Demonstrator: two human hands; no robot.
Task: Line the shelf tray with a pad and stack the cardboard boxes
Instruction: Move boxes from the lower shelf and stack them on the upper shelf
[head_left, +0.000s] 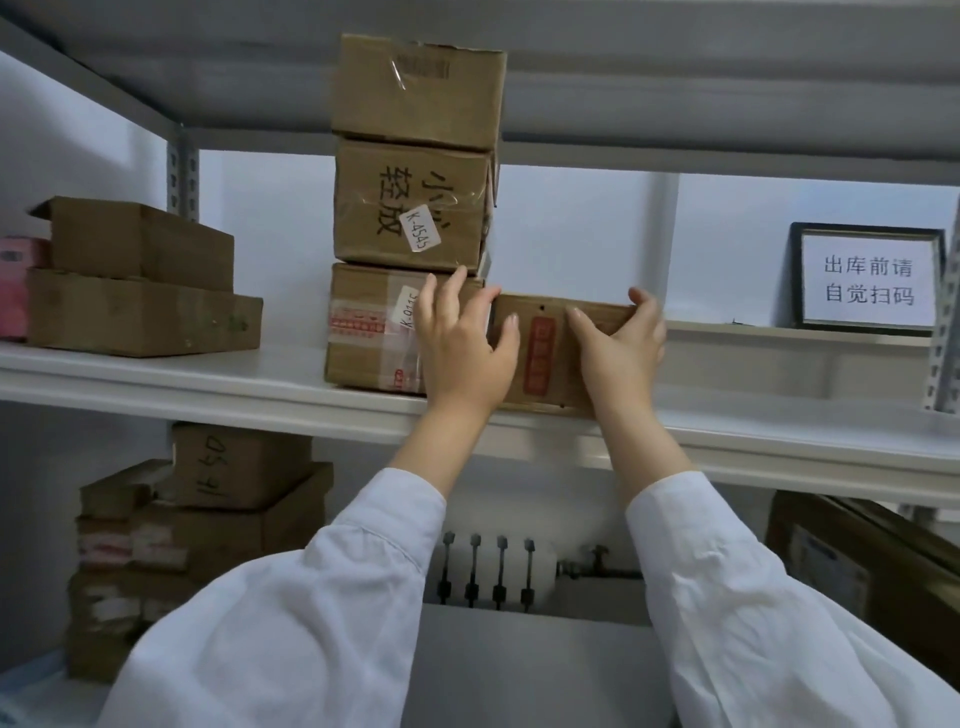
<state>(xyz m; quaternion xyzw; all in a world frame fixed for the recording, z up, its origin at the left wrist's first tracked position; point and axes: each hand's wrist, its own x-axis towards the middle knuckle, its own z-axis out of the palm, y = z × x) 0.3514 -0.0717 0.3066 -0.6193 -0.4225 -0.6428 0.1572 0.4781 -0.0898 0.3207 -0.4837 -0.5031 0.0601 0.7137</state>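
At chest-height storage racking: white middle shelf (156, 374) on grey slotted uprights (182, 176), pale wall behind, grey upper shelf (675, 78) close overhead.

Stack of three cardboard boxes (410, 208) stands mid-shelf, top one reaching the upper shelf's level. Small flat box (545, 348) with a red label stands on edge just right of the stack's bottom box, near the shelf's front lip; the contact between them is hidden by a hand.

Left hand (462, 353): fingers extended and spread across the seam, lying on the bottom box's front, thumb on the small box's face. Right hand (618, 348): grasping the small box, thumb on its front, fingers curled over its upper right corner. Both arms in white sleeves.

Shallow grey tray (779, 364) sits at the shelf's right; its inside is not visible. Framed printed sign (867, 278) stands behind it. Two brown boxes (140, 301) stacked at far left beside a pink package (15, 291). More boxes (208, 519) piled on the level below.
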